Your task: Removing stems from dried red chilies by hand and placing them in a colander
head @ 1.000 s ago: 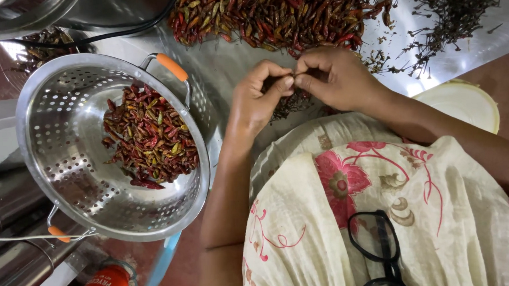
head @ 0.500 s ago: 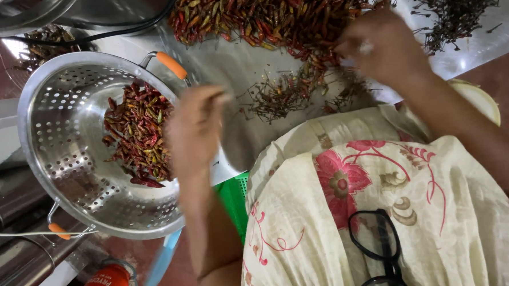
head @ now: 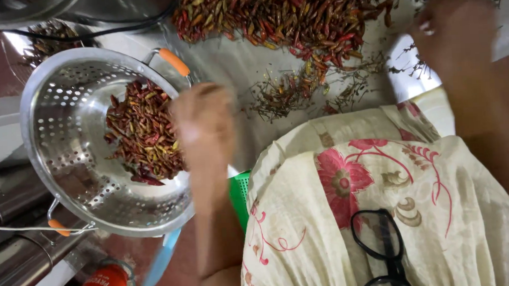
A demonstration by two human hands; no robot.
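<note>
Chillies (head: 142,133), small, dried, red and yellowish, lie in a heap inside the steel colander (head: 67,168), at about 9 o'clock from our lap, while a far larger pile of chillies (head: 283,13) is spread on the table (head: 228,64) at 12 o'clock. Our left hand (head: 203,125) hangs just over the colander's near rim, at the edge of the heap; it is blurred, the fingers seem loosely curled downward, and we cannot tell whether it pinches a chilli or is empty. Our right hand (head: 456,34) is up at 1 o'clock, over the far edge of the table beside the big pile, also blurred, so its grip is beyond telling. Between the two, a scatter of loose stems (head: 298,92) lies on the table just past our flowered dress (head: 383,212). We judge the step in hand to be sorting: a cleaned chilli goes to the colander while the other hand reaches for a fresh one. The next move, as we judge it, calls for both hands meeting at 12 o'clock, one holding the pod, the other nipping its stem.
</note>
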